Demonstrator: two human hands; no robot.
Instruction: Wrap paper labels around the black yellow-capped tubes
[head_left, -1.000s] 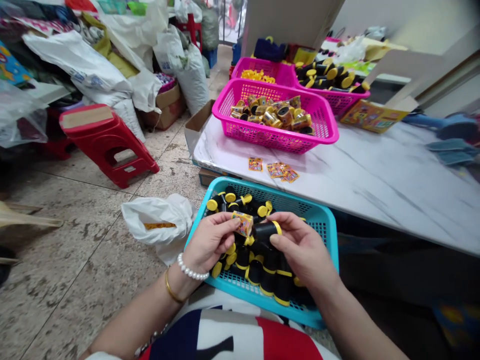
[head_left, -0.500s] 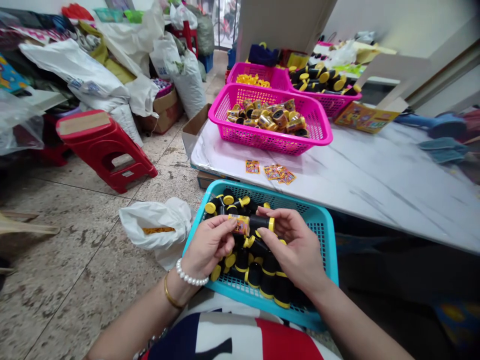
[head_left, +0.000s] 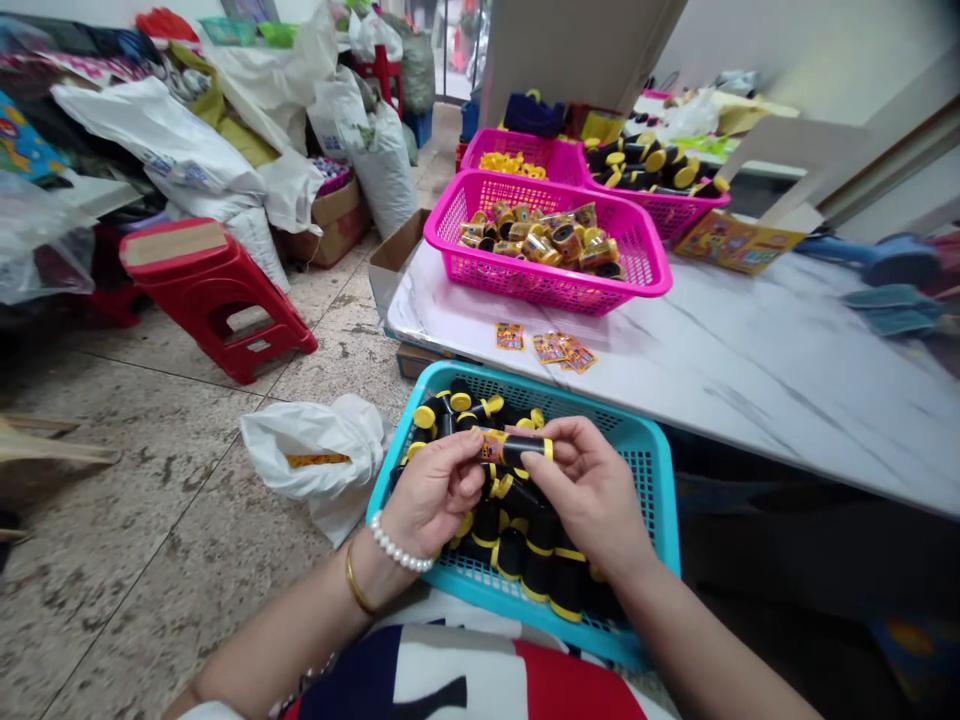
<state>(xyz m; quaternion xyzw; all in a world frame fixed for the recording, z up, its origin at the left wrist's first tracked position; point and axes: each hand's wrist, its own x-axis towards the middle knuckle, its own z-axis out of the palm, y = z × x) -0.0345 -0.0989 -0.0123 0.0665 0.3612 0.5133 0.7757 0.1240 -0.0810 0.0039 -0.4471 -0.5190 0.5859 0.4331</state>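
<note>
Above the turquoise basket (head_left: 664,500), my right hand (head_left: 596,495) grips a small black cylinder with a yellow end (head_left: 527,450), lying level between thumb and fingers. My left hand (head_left: 439,485), with a pearl bracelet at its wrist, pinches a printed orange label sleeve (head_left: 492,445) at the cylinder's left end. The sleeve meets the black body and seems to sit partly over it; the exact overlap is hard to see. Under both hands, the basket holds many similar black pieces with yellow ends (head_left: 536,570).
On the marble-patterned table (head_left: 750,370) stands a pink basket (head_left: 547,285) of labelled pieces, with more pink baskets behind. Small printed labels (head_left: 566,350) lie near the table edge. To the left are a white bag (head_left: 292,480) and a red stool (head_left: 217,290).
My left hand has moved right, bringing the label sleeve closer onto the black cylinder; less of the sleeve shows now. The right hand holds nearly the same place.
</note>
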